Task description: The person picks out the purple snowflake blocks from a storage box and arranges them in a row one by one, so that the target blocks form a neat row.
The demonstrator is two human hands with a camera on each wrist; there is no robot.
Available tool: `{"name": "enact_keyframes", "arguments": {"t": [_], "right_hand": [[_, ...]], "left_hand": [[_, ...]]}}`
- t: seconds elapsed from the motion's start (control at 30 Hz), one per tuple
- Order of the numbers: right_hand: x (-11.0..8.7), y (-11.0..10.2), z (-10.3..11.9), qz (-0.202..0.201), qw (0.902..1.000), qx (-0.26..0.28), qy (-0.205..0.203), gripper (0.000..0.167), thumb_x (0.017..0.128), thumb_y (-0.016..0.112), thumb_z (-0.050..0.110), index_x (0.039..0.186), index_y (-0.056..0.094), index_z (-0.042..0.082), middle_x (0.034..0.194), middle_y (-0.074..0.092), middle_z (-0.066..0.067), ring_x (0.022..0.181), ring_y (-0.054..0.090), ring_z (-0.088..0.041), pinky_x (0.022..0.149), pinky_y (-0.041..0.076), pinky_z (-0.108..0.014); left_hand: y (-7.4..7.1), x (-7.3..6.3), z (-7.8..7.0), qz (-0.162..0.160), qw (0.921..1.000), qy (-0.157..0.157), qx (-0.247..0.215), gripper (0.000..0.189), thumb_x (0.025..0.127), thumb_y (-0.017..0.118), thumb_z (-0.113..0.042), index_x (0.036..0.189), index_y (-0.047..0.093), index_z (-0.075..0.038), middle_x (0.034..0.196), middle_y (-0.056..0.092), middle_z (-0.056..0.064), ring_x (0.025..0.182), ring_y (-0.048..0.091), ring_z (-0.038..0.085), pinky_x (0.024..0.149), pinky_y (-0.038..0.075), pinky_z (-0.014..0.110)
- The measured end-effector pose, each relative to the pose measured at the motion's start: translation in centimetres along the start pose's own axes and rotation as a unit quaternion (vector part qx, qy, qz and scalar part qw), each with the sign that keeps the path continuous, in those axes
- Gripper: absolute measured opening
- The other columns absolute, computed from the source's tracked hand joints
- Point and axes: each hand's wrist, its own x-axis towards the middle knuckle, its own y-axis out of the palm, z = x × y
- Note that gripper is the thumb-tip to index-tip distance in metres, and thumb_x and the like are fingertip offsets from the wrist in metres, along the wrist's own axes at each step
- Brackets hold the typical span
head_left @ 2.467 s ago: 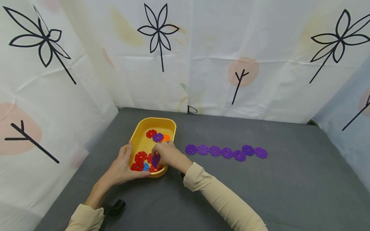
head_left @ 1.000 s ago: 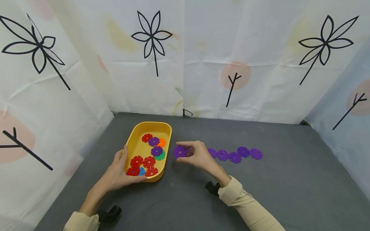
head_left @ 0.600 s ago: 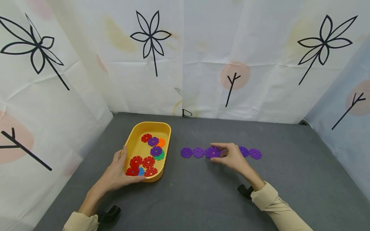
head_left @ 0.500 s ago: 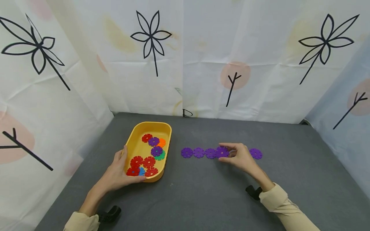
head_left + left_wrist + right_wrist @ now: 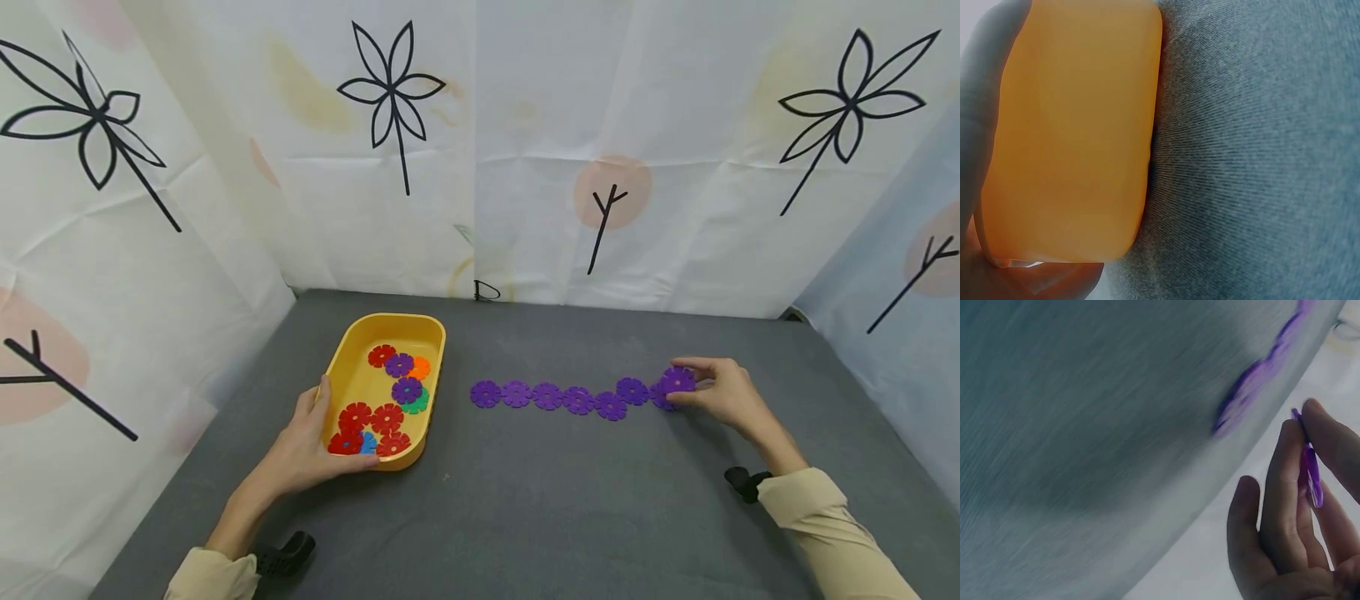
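A yellow plastic tray [image 5: 357,367] stands at the left of the table. My left hand [image 5: 303,450] grips it at its near left corner, thumb along the front rim; the left wrist view has the tray's orange-looking outer wall [image 5: 1079,137] filling the space between thumb and fingers. My right hand [image 5: 723,396] pinches a purple flower-shaped disc [image 5: 678,379] by its edge. In the right wrist view this disc [image 5: 1314,478] is seen edge-on between thumb and fingers, raised off the cloth. It partly covers the last purple disc [image 5: 660,397] of a row of several lying flat.
Inside the tray lie several red discs [image 5: 387,418], two purple ones, a green one [image 5: 417,403], a blue one [image 5: 367,443] and an orange one [image 5: 422,367]. Grey cloth [image 5: 540,500] covers the table. A white patterned curtain [image 5: 525,225] stands behind and at both sides.
My right hand has taken a purple disc out of the tray and carried it rightward along the row to its far right end. My left hand stays on the tray.
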Motion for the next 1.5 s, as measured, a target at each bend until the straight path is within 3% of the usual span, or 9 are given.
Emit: {"name": "enact_keyframes", "arguments": {"t": [0.23,0.37,0.47,0.73,0.93,1.1,1.27,1.5], "right_hand": [[0.0,-1.1,-2.9,0.007,0.9971,-0.056,0.05,0.061,0.084,0.083,0.014,0.134,0.058,-0.012,0.123,0.059,-0.044,0.108,0.056,-0.056,0.08,0.05,-0.06],[0.1,-1.1,-3.6,0.018,0.9947,-0.076,0.067,0.062,0.084,0.082,0.017,0.132,0.058,-0.014,0.118,0.061,-0.043,0.102,0.059,-0.053,0.078,0.05,-0.058],[0.2,-1.0,-3.8,0.034,0.9927,-0.088,0.075,0.064,0.086,0.081,0.022,0.133,0.057,-0.013,0.12,0.062,-0.042,0.106,0.059,-0.056,0.084,0.049,-0.061],[0.4,-0.7,-3.7,0.071,0.9894,-0.115,0.054,0.064,0.089,0.079,0.028,0.132,0.058,-0.014,0.126,0.058,-0.044,0.116,0.056,-0.06,0.091,0.05,-0.067],[0.3,-0.5,-2.6,0.044,0.992,-0.111,0.04,0.061,0.089,0.078,0.026,0.13,0.059,-0.016,0.123,0.061,-0.042,0.113,0.06,-0.058,0.088,0.052,-0.065],[0.7,0.5,0.8,0.005,0.9965,-0.083,0.003,0.055,0.091,0.076,0.025,0.131,0.062,-0.01,0.122,0.063,-0.04,0.104,0.065,-0.052,0.078,0.057,-0.058],[1.7,2.7,6.6,-0.002,0.9968,-0.021,-0.077,0.048,0.093,0.075,0.021,0.132,0.064,-0.005,0.123,0.065,-0.034,0.107,0.065,-0.048,0.083,0.058,-0.057],[3.9,7.7,16.7,0.049,0.9765,0.059,-0.202,0.042,0.093,0.075,0.016,0.131,0.067,0.001,0.124,0.068,-0.021,0.111,0.067,-0.039,0.091,0.06,-0.048]], "left_hand": [[0.1,0.0,-0.1,-0.002,1.0,0.001,0.001,0.144,0.07,0.083,-0.067,0.163,-0.004,0.0,0.158,0.018,0.027,0.132,0.042,0.045,0.108,0.045,0.065],[0.0,-0.1,-0.1,-0.002,1.0,0.0,0.003,0.144,0.07,0.083,-0.067,0.163,-0.004,0.0,0.157,0.018,0.027,0.132,0.042,0.045,0.107,0.046,0.065],[0.0,-0.1,-0.1,-0.002,1.0,0.0,0.002,0.144,0.07,0.083,-0.067,0.163,-0.004,0.001,0.157,0.018,0.028,0.132,0.042,0.045,0.107,0.046,0.065],[-0.1,0.0,-0.2,-0.001,1.0,-0.004,0.002,0.144,0.07,0.083,-0.068,0.163,-0.003,0.001,0.157,0.018,0.028,0.132,0.042,0.045,0.107,0.046,0.065],[-0.1,0.1,-0.2,-0.002,1.0,-0.004,0.002,0.144,0.069,0.083,-0.067,0.163,-0.003,0.001,0.157,0.018,0.028,0.132,0.041,0.045,0.107,0.047,0.064],[-0.1,0.1,-0.2,-0.001,1.0,-0.007,0.004,0.144,0.069,0.083,-0.068,0.163,-0.003,0.001,0.158,0.018,0.028,0.133,0.041,0.045,0.106,0.047,0.064],[-0.1,0.0,-0.2,0.002,1.0,-0.009,0.004,0.144,0.069,0.082,-0.068,0.163,-0.003,0.001,0.158,0.017,0.028,0.133,0.041,0.046,0.107,0.047,0.065],[0.0,0.0,-0.2,0.0,1.0,-0.004,0.001,0.142,0.071,0.083,-0.066,0.163,-0.002,0.001,0.158,0.017,0.028,0.134,0.04,0.047,0.107,0.047,0.065]]}}
